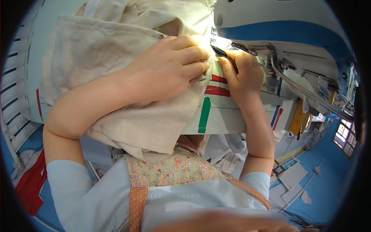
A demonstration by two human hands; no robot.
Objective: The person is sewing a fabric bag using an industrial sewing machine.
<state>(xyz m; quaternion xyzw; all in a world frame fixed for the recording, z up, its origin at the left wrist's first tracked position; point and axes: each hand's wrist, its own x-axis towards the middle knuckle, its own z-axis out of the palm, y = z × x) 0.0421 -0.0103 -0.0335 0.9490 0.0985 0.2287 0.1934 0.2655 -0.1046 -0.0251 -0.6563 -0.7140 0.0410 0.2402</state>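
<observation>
- The fabric (116, 77) lies on the table (228, 112), left of the sewing machine (286, 34).
- The left hand (166, 67) rests on the fabric; the right hand (241, 71) sits under the machine.

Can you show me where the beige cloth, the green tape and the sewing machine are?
beige cloth (96, 50), head view, its wide flat part.
green tape (204, 115), head view, middle of the strip.
sewing machine (278, 31), head view, its blue band.

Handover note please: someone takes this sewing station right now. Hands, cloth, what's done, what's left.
Left hand: flat on the beige cloth, fingers pressing it down by the needle area.
Right hand: grip closed on a small dark tool at the cloth edge under the sewing machine head.
Cloth: bunched over the machine bed, hanging toward the lap.
Done: cloth positioned at the needle.
Left: cannot tell how much seam is sewn; stitching not visible.
</observation>
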